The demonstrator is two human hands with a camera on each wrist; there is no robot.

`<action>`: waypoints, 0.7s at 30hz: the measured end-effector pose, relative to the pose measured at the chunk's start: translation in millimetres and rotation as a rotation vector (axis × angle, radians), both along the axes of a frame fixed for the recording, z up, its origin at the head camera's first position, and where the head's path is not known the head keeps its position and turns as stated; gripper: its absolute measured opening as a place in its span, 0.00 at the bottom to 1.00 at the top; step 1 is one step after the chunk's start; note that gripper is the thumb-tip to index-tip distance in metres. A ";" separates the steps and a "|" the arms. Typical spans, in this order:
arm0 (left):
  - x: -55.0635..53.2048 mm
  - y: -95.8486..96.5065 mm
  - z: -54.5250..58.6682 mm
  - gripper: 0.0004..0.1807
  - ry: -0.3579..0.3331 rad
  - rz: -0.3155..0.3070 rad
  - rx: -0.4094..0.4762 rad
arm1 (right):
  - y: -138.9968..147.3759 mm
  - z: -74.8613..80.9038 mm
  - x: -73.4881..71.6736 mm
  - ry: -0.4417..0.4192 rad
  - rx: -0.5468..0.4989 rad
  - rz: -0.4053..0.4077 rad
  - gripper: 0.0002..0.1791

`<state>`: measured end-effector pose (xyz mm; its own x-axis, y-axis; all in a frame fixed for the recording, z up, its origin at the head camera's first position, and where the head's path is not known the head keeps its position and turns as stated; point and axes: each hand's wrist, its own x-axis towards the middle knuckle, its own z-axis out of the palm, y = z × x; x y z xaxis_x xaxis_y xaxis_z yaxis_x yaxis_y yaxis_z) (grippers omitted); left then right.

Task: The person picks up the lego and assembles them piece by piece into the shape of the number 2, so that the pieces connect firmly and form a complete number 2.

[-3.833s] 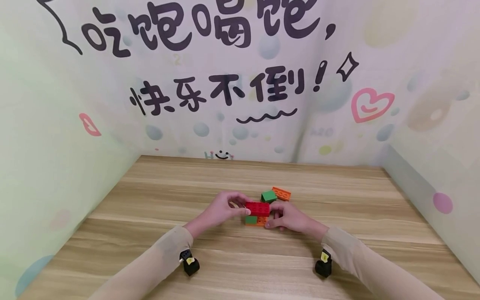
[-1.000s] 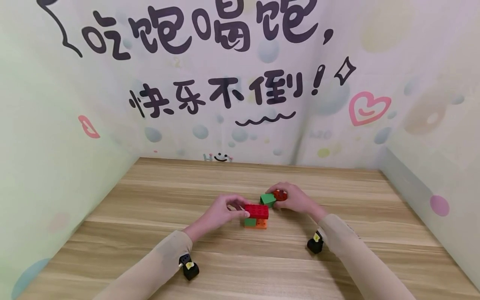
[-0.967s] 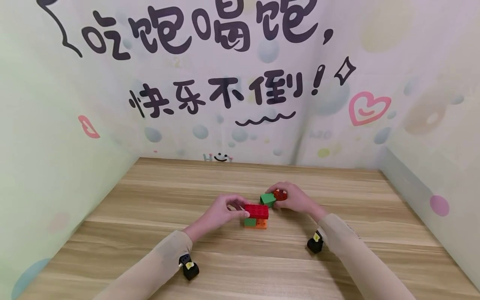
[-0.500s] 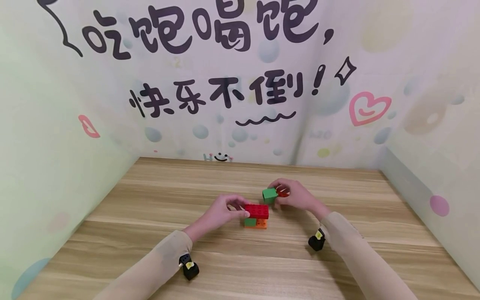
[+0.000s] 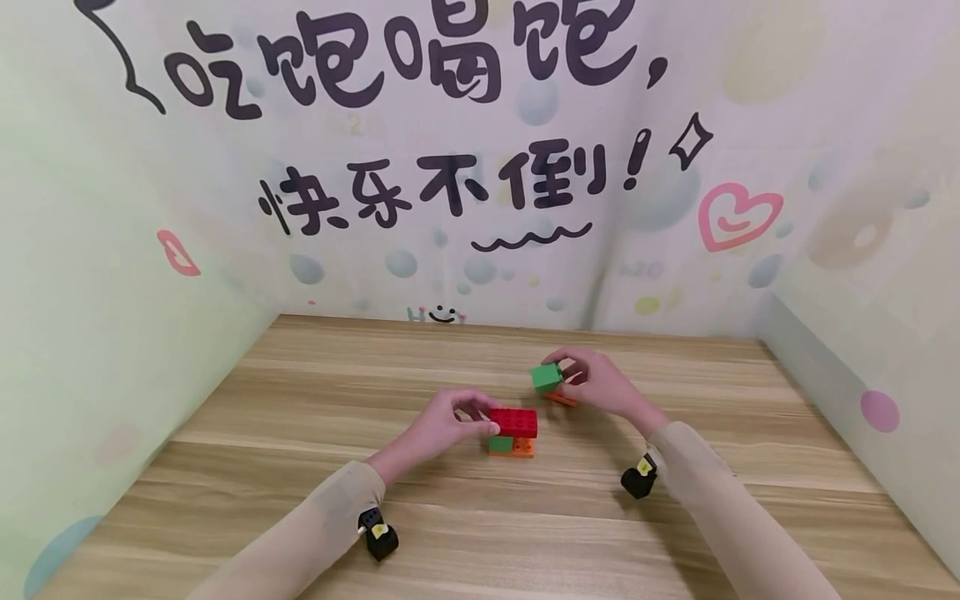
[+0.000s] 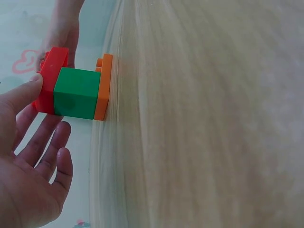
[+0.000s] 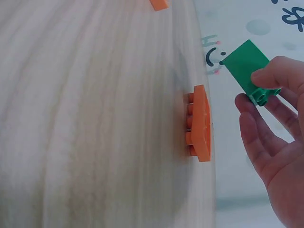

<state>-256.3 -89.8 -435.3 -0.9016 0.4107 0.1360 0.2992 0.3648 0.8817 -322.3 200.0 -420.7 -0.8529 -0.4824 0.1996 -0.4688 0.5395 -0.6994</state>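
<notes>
My left hand (image 5: 442, 425) pinches a red toy brick (image 5: 513, 422) between thumb and fingers. Under one end of that brick is a green brick (image 6: 76, 92), standing on an orange plate (image 6: 104, 88) with studs. A gap shows between red and orange at the other end. Farther back and to the right, my right hand (image 5: 603, 385) holds a loose green brick (image 7: 247, 64) above the table, thumb on its side. This brick is tilted, its studs turned toward the palm. Beneath it a second orange plate (image 7: 200, 123) lies studs down on the table.
The wood-grain table (image 5: 480, 525) meets a printed cloth wall (image 5: 360, 275) at the back, with pale side walls left and right. A small black wrist camera (image 5: 381, 537) hangs at the left sleeve, another black camera (image 5: 639, 477) at the right.
The right hand has left the stack, gone to the loose pieces behind it, and raised the green brick off the table, leaving the orange plate. The left hand stays on the red brick.
</notes>
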 end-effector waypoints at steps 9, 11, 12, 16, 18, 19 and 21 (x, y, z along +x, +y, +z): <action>1.2 -0.8 0.1 0.14 -0.007 0.002 -0.011 | 3.0 10.2 3.5 0.054 0.003 -0.021 0.23; 1.3 -0.7 -0.1 0.14 -0.011 0.002 -0.009 | 3.1 13.0 4.6 0.059 0.003 -0.022 0.24; 1.2 -0.6 -0.3 0.14 -0.013 0.003 -0.008 | 3.1 14.4 5.3 0.060 0.002 -0.021 0.24; 1.2 0.1 -0.6 0.14 -0.018 0.012 -0.004 | 2.7 18.7 7.5 0.063 -0.001 -0.025 0.24; 1.5 0.5 -0.4 0.14 -0.022 0.017 0.001 | 2.4 20.0 8.5 0.069 -0.003 -0.019 0.24; 1.5 0.7 -0.7 0.14 -0.019 0.018 0.002 | 2.3 20.2 8.8 0.074 -0.003 -0.016 0.24; 4.0 1.4 2.6 0.14 -0.017 0.018 0.003 | 1.7 21.0 10.0 0.081 -0.007 -0.007 0.24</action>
<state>-252.4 -88.5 -432.7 -0.9111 0.3939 0.1214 0.2772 0.3677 0.8877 -312.3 201.6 -399.7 -0.8374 -0.4745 0.2713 -0.5200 0.5385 -0.6631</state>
